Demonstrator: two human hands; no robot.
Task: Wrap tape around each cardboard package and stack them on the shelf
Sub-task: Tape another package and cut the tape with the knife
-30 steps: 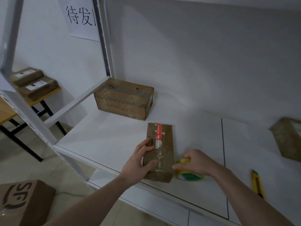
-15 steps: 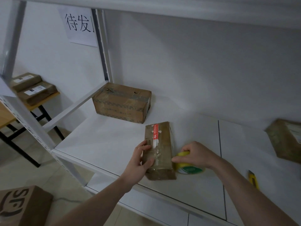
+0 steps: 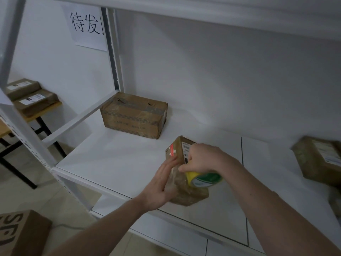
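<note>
A small brown cardboard package [image 3: 181,150] with a red sticker stands tilted on its edge near the front of the white shelf [image 3: 114,159]. My left hand [image 3: 162,183] presses flat against the package's left face, fingers straight. My right hand [image 3: 204,159] grips a yellow and green tape roll [image 3: 203,179] and holds it over the package's upper right side. Shiny tape covers the package's near end. A bigger taped cardboard box [image 3: 134,115] sits at the back left of the shelf.
Another brown parcel [image 3: 321,157] with a label lies at the shelf's right edge. Two labelled parcels [image 3: 31,97] rest on a wooden table at far left. A box printed "SF" [image 3: 20,233] stands on the floor at lower left. White uprights frame the shelf's left side.
The package was tipped up from lying flat onto its edge. My right hand carried the tape roll up over its right side. My left hand went from gripping to pressing flat.
</note>
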